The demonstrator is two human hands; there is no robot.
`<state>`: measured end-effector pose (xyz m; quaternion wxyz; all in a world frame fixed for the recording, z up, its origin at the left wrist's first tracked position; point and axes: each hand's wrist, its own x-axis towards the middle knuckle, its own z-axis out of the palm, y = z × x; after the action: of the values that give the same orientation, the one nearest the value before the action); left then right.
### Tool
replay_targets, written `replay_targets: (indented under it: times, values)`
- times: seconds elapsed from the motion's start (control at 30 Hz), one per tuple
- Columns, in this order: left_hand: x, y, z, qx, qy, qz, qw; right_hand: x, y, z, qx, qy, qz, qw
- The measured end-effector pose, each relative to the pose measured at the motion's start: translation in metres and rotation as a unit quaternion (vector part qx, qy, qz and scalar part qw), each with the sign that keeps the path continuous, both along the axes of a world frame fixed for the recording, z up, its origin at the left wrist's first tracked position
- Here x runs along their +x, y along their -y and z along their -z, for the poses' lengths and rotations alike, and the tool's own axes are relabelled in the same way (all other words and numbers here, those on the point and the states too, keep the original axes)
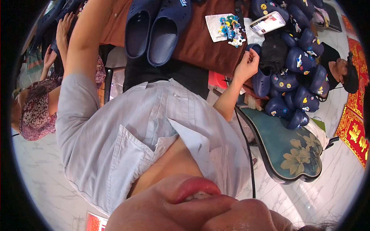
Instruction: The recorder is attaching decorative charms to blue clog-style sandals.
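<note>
Navy clogs (162, 44) lie paired at the desk's (206, 54) near edge, left of the right hand (246, 68), long axes running away from the body; its fingertips bunch, whether gripping I cannot tell; the left hand is out of view

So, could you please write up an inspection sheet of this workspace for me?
Surface: brown covering, bearing shoes and small parts.
Job's things: two plain navy clogs at the near edge; colourful charms heaped partly on a white packet; charm-decorated clogs piled at right.
Clutter: phone among the shoes, screen lit.
Hands: right hand beside the pile, fingers curled, any held item unclear; left hand out of view.
Cables: black cord hanging beside the person's shirt.
Surroundings: another person in a floral garment at left; teal floral-patterned chair; red-and-gold decorations; marble-patterned floor.
</note>
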<state>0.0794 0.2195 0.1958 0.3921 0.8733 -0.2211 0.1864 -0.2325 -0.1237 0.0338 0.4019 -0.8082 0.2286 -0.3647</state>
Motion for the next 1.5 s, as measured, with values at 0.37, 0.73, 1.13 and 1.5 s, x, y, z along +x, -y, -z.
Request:
replay_targets:
  times: [0.37, 0.73, 1.13, 1.5]
  values:
    - [-0.195, -0.024, 0.116, -0.131, -0.096, 0.049, 0.986, 0.095, 0.057, 0.033, -0.248, -0.118, -0.061, 0.960]
    - [-0.266, 0.001, 0.157, -0.249, -0.369, 0.085, 0.891, 0.113, 0.054, 0.026, -0.303, -0.210, -0.044, 0.928]
    - [-0.210, 0.077, 0.184, -0.357, -0.426, 0.013, 0.831, 0.103, -0.118, 0.016, 0.360, -0.048, -0.303, 0.881]
    - [-0.211, 0.081, 0.195, -0.382, -0.451, -0.015, 0.806, 0.115, -0.143, 0.021, 0.355, -0.009, -0.258, 0.898]
